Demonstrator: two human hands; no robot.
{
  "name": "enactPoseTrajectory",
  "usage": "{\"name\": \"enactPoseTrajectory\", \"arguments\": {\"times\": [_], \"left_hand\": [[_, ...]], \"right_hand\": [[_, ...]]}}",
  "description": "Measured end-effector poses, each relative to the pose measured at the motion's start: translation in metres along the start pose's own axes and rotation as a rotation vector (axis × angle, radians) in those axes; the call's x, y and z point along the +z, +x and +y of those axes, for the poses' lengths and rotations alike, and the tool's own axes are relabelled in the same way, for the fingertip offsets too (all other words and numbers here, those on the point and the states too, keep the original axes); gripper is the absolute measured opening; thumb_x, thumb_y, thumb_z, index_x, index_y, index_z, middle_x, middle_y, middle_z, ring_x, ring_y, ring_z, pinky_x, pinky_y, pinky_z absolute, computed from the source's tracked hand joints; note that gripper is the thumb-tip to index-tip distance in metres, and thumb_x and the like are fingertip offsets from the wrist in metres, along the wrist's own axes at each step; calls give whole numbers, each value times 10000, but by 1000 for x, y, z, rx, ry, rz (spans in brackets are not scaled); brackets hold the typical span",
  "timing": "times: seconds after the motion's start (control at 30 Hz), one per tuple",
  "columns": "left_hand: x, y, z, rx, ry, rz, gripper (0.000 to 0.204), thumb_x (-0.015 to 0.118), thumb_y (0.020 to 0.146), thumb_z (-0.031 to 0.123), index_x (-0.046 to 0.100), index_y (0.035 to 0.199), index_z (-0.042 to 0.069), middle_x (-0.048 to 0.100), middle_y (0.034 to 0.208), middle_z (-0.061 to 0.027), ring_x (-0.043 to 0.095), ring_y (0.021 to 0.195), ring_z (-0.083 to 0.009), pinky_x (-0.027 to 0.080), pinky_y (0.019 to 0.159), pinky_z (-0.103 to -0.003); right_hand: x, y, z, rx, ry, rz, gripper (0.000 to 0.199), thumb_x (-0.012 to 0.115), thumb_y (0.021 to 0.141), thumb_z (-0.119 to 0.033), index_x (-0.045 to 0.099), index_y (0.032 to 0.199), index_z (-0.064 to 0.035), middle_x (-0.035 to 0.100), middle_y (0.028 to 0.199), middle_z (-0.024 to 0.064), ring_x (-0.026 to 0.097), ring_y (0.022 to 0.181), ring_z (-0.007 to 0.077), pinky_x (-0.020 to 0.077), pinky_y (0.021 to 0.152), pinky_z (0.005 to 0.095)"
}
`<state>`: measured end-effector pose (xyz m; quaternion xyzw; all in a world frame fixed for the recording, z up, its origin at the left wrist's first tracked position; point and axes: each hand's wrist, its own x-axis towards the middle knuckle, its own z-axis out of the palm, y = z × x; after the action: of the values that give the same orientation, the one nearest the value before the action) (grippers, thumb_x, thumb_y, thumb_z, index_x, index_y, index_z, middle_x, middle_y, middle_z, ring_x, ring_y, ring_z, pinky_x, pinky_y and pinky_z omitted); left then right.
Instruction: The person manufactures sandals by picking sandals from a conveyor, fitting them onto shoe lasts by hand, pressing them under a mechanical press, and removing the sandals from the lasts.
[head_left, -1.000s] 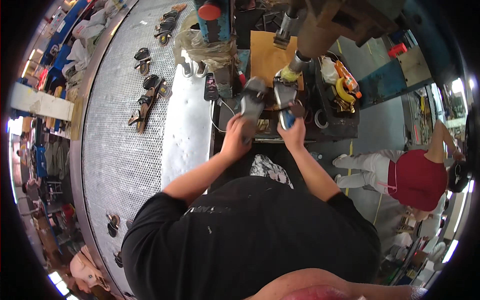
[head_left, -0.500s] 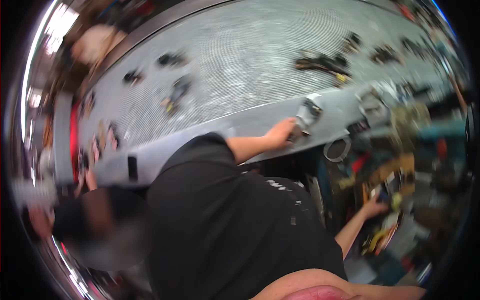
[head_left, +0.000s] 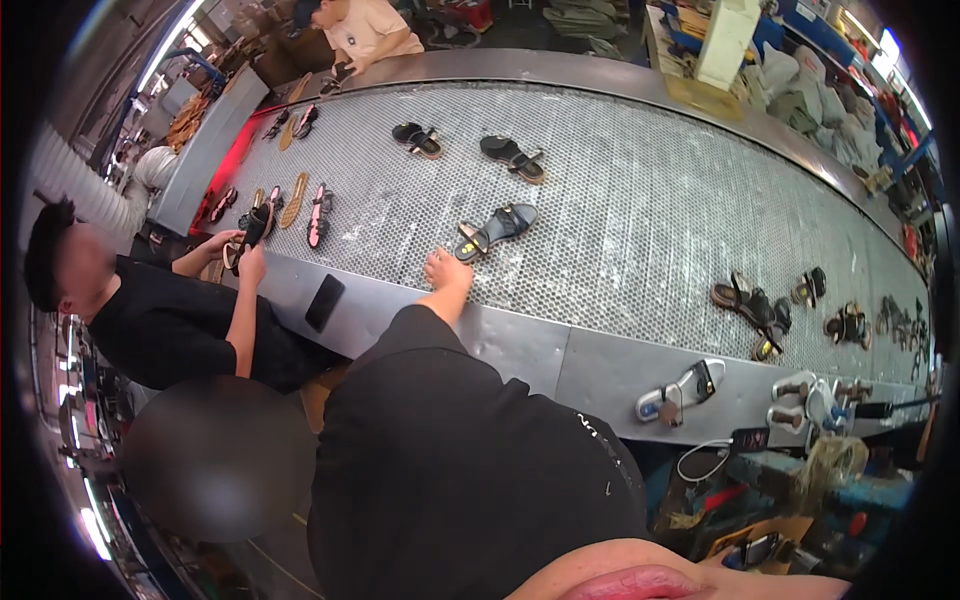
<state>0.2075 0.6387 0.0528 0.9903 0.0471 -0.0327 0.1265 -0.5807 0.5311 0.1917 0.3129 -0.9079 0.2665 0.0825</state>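
Note:
My left hand (head_left: 447, 270) reaches out over the metal ledge (head_left: 520, 345) onto the perforated conveyor belt (head_left: 640, 200). Its fingers rest on the belt, right at the near end of a black strappy sandal (head_left: 495, 228) that lies flat there. The hand holds nothing and the fingers are loosely apart. My black sleeve (head_left: 420, 340) covers the arm up to the wrist. My right hand is out of sight.
More sandals lie on the belt: a black pair (head_left: 418, 138), another (head_left: 512, 157), brown ones (head_left: 750, 305). A sandal on a last (head_left: 680, 392) and a black phone (head_left: 324, 302) sit on the ledge. A co-worker's hands (head_left: 245, 255) handle a sandal at left.
My view has swung from the cluttered bench to the belt. My left hand went from the sandal at the bench to the ledge, then onto the belt. My right hand has left the picture.

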Motion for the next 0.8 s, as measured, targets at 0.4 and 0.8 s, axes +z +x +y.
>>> {"name": "enactPoseTrajectory", "arguments": {"times": [0.4, 0.8], "left_hand": [[89, 78, 83, 778, -494, -516, 424, 814, 676, 222, 594, 959, -3, 660, 896, -121, 648, 785, -281, 530, 732, -384], [-63, -360, 145, 78, -267, -2677, 354, 574, 903, 140, 520, 1215, -17, 606, 1163, -183, 593, 1102, -289, 465, 986, -410]], "right_hand": [[49, -65, -7, 68, -8, -14, 753, 861, 605, -308, 487, 1153, 50, 621, 1056, 269, 609, 982, 422, 479, 850, 452], [17, -192, -120, -141, 902, -407, 573, 797, 684, -165, 512, 1164, -36, 565, 1160, 120, 554, 1038, 209, 434, 921, 339]]}}
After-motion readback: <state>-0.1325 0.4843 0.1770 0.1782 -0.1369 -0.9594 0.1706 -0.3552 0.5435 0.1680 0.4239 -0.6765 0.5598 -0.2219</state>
